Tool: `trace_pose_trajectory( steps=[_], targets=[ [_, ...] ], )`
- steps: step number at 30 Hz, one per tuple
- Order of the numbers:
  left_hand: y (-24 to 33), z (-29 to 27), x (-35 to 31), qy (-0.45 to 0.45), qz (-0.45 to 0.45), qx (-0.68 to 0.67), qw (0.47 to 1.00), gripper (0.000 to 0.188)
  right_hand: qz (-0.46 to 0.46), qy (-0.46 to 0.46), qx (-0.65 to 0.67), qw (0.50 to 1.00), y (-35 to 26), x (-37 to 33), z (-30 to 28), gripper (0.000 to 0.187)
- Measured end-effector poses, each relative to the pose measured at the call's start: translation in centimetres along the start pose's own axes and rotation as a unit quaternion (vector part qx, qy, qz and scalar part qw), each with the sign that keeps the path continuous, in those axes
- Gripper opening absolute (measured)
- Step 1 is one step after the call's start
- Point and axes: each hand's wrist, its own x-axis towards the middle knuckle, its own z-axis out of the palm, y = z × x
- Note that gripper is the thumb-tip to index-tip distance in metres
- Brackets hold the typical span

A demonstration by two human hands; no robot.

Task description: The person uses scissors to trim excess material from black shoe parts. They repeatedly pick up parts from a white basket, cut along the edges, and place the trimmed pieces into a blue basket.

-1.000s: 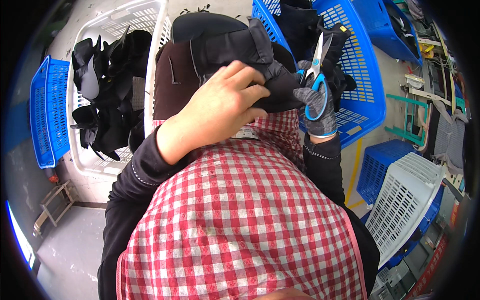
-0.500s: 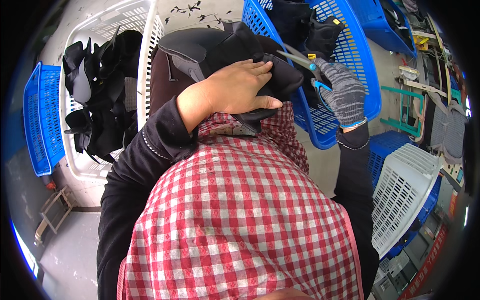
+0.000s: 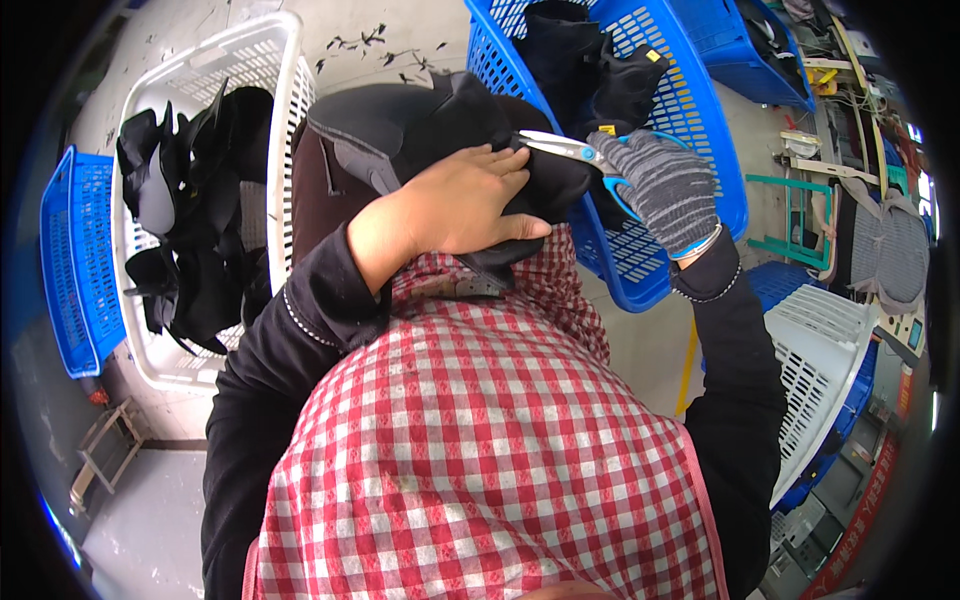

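My bare left hand [image 3: 465,207] lies flat across a black padded fabric piece [image 3: 400,115] on my lap, fingers stretched and thumb apart. The piece has a curved, boot-like shape and a grey-edged flap at its left. In my right hand [image 3: 662,190], which wears a grey striped knit glove, are scissors [image 3: 562,146] with blue handles. Their blades look nearly together, and the tips are beside my left fingertips, over the black piece. The glove hides part of the handles.
A white basket [image 3: 285,120] of similar black pieces stands at my left, beside a blue basket [image 3: 62,270]. Another blue basket [image 3: 735,190] with black pieces is at my right. Dark scraps [image 3: 370,40] litter the floor ahead. A white crate [image 3: 825,340] stands at lower right.
The scissors have moved left and slightly down, from above the basket's edge to beside my left fingertips, and their blades have come closer together. My left hand stays flat on the black piece.
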Motion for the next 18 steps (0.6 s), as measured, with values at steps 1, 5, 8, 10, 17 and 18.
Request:
trace_pose_trajectory(
  steps=[1,5,8,10,17,18],
  targets=[
    [0.1,-0.2,0.1,-0.009,-0.001,-0.002,1.000,0.082,0.003,-0.017,-0.023,1.000,0.0,0.1,0.2,0.049],
    [0.3,-0.4,0.4,-0.015,-0.003,-0.010,1.000,0.082,-0.001,0.012,0.014,1.000,0.1,0.2,0.4,0.055],
    [0.0,0.0,0.4,-0.011,-0.002,-0.010,1.000,0.082,-0.013,0.022,0.017,1.000,0.3,0.3,0.4,0.054],
    [-0.2,0.3,0.4,0.001,0.010,-0.010,1.000,0.081,-0.026,0.028,0.053,0.998,0.4,0.4,0.8,0.052],
    [1.2,-0.9,0.5,0.011,0.031,-0.051,0.998,0.067,-0.001,0.153,0.231,0.961,2.9,-1.8,4.9,0.031],
    [1.5,-1.3,0.7,-0.009,0.026,-0.049,0.998,0.065,0.045,0.172,0.277,0.944,3.1,-2.1,5.2,0.035]
  ],
)
